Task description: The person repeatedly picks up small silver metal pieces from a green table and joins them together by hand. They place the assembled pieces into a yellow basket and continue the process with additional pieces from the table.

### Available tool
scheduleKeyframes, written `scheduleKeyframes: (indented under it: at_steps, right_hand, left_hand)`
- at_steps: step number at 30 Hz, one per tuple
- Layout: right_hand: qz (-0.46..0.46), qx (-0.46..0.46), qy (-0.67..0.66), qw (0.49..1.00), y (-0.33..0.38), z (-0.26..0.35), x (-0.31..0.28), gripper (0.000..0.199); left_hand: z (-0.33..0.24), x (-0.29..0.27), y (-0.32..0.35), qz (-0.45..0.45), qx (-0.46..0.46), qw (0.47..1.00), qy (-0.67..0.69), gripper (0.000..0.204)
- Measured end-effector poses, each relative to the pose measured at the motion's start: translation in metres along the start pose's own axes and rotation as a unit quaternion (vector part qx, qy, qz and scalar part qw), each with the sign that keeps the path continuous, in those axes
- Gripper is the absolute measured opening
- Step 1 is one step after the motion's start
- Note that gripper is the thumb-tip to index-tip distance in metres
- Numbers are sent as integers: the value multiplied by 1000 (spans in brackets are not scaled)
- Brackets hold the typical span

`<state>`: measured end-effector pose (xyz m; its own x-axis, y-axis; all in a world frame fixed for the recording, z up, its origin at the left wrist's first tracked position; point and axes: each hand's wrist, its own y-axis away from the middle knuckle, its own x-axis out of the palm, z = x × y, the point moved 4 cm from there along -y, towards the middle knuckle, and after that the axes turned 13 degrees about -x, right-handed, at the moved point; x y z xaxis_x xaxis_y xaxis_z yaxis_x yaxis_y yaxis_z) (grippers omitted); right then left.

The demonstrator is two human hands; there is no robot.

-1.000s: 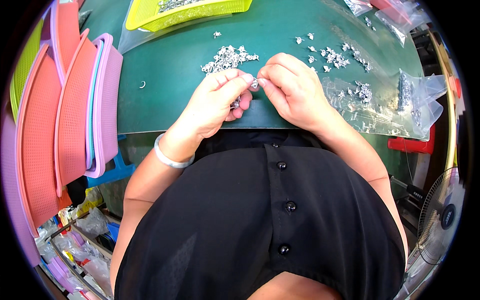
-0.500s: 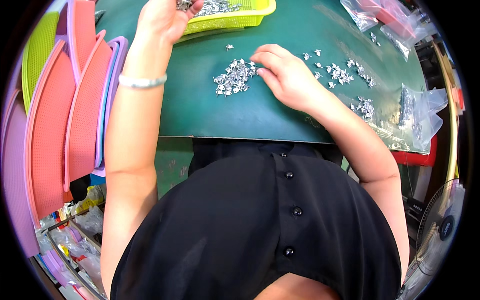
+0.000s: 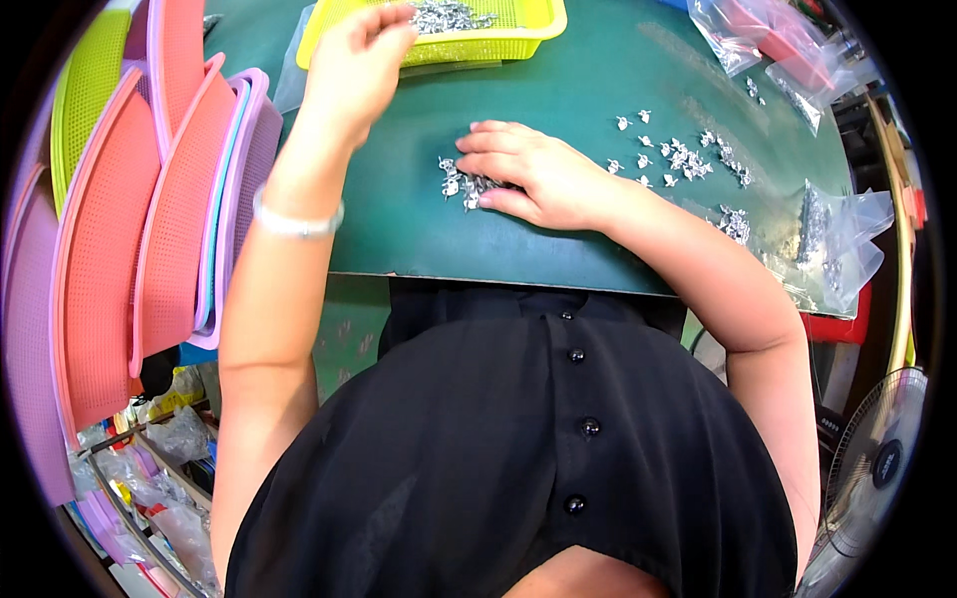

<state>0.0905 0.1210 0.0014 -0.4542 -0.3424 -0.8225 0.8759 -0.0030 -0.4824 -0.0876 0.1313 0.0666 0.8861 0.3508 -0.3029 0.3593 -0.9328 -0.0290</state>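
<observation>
Green-topped counter (image 3: pixel 598 90) takes up most of the view. Stack of pink and orange mesh trays (image 3: pixel 130 229) leaning on the left, a standing fan (image 3: pixel 877 468) down at the right, cluttered floor (image 3: pixel 150 468) below.

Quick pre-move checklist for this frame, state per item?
1. Left hand over the yellow basket: ok.
2. Left hand holding a part: cannot tell, fingers curled.
3. Right hand resting on the pile of small metal parts: ok.
4. Basket already holds metal parts: ok.
5. Loose parts scattered on the green mat, clear of its edge: ok.
6. Plastic bags overhang the right edge: not ok.
</observation>
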Motion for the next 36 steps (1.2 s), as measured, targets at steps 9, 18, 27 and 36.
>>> scheduleKeyframes:
  at_steps: [9, 18, 27, 36]
  right_hand:
    - [-36, 101, -33, 994, 35, 29, -33, 31]
    - [-61, 280, 39, 957, 71, 34, -52, 18]
    - [-61, 280, 95, 953, 68, 33, -41, 11]
    - [-83, 268, 81, 956, 69, 40, -41, 8]
  left_hand:
    - [37, 25, 98, 164, 50, 953, -251, 36]
    - [35, 58, 109, 165, 116, 958, -203, 36]
    - [30, 60, 108, 156, 79, 970, -168, 34]
    - [25, 61, 115, 117, 107, 971, -176, 26]
